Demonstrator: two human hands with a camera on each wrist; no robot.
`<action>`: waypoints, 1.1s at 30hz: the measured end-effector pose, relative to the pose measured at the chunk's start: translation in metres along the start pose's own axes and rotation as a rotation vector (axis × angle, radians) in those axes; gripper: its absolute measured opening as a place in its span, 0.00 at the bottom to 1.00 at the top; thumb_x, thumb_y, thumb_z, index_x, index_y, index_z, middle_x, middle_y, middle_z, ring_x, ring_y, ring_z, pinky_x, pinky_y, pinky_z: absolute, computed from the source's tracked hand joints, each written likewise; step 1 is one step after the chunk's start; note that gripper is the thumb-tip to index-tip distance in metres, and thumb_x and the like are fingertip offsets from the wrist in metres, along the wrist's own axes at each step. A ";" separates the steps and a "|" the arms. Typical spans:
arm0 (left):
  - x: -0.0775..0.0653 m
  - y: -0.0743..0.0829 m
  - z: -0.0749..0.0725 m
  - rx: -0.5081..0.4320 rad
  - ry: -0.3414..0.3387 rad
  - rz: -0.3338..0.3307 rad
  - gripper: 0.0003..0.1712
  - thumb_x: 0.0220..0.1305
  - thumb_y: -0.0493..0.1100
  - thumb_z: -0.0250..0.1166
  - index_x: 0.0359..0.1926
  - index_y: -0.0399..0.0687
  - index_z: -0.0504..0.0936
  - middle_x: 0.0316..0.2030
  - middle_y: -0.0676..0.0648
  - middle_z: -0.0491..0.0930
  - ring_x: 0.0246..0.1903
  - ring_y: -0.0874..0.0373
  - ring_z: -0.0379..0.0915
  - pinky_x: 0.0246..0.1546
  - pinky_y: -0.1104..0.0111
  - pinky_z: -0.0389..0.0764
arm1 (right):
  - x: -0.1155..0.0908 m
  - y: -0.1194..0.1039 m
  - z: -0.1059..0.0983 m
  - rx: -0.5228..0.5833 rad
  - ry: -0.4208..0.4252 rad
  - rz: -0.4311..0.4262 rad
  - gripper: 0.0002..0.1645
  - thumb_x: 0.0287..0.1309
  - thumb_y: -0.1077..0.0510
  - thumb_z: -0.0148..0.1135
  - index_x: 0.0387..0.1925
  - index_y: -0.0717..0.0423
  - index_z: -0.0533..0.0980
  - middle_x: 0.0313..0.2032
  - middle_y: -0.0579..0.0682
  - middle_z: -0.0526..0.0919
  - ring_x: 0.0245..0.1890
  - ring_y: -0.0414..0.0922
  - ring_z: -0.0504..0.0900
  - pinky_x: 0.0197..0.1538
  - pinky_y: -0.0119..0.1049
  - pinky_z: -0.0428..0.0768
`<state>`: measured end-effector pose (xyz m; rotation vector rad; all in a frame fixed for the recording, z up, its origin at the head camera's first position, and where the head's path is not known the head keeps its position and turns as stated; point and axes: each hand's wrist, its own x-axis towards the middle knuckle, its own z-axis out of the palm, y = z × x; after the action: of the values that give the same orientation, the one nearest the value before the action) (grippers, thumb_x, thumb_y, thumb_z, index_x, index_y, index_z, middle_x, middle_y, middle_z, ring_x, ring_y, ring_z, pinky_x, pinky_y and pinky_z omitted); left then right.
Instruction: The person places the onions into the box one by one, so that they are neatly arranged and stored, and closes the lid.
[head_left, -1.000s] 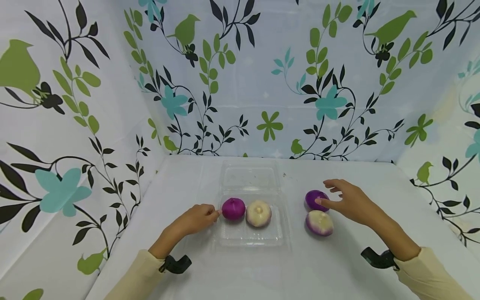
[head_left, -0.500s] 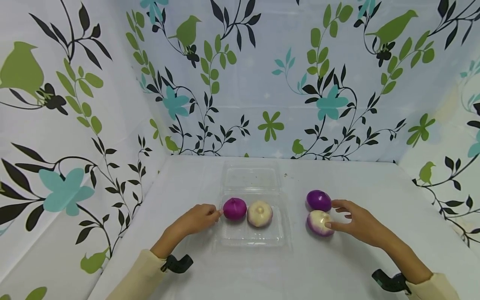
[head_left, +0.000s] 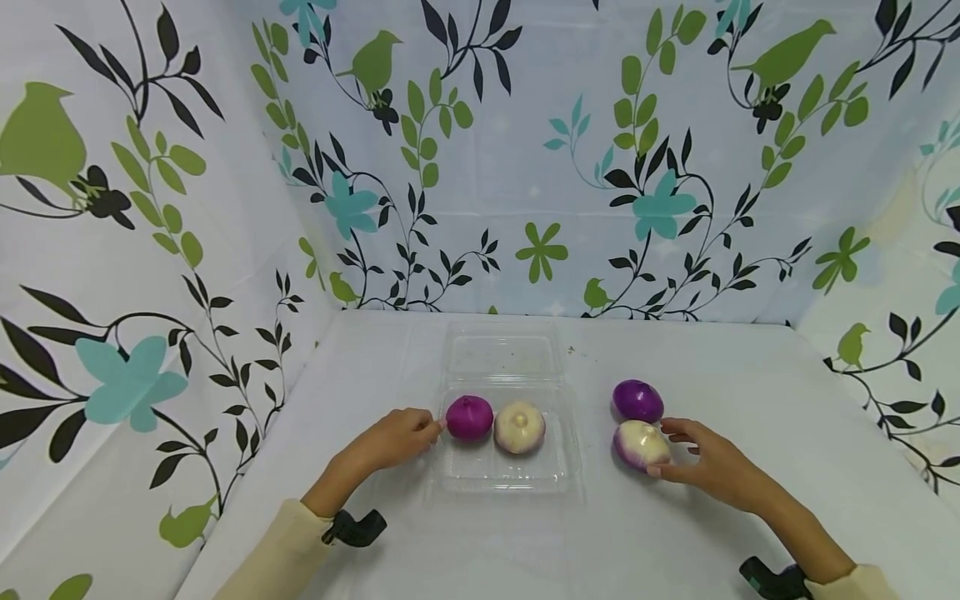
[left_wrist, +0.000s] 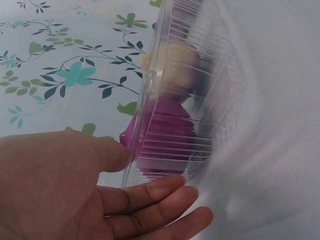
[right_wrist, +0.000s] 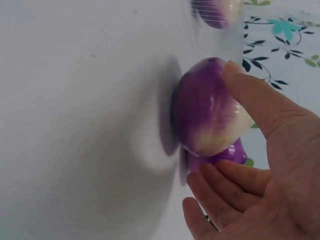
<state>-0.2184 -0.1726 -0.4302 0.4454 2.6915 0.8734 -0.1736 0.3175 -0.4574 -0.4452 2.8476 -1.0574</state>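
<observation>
My left hand (head_left: 401, 437) pinches the left rim of a clear plastic clamshell container (left_wrist: 145, 100), thumb above and fingers below. Inside, a magenta onion-like vegetable (head_left: 469, 418) with a pointed tip sits beside a cream-and-purple turnip (head_left: 519, 428). On the table to the right lies another cream-and-purple turnip (right_wrist: 207, 107), with a glossy purple onion-like vegetable (head_left: 638, 401) just behind it. My right hand (head_left: 716, 467) reaches around the near right side of that turnip. In the right wrist view its thumb is right at the turnip's skin, while its loosely bent fingers stand a little apart from it.
The container's lid (head_left: 501, 352) lies folded back behind its base. A white cloth (head_left: 360, 350) covers the table, and a curtain printed with leaves and birds (head_left: 465, 167) hangs behind and at both sides.
My right hand has come from the purple vegetable at the back toward the near turnip, moving right and then closer to my body. The left hand stays at the container's rim.
</observation>
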 end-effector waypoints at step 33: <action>0.001 -0.002 0.003 0.003 0.002 -0.006 0.18 0.80 0.49 0.56 0.37 0.43 0.82 0.28 0.51 0.76 0.29 0.57 0.68 0.31 0.64 0.70 | 0.000 -0.010 0.006 0.062 0.038 0.019 0.46 0.63 0.43 0.75 0.70 0.67 0.69 0.67 0.68 0.76 0.64 0.68 0.78 0.62 0.58 0.79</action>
<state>-0.2191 -0.1721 -0.4336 0.4377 2.6945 0.8693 -0.1701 0.3065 -0.4552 -0.3966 2.8363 -1.1588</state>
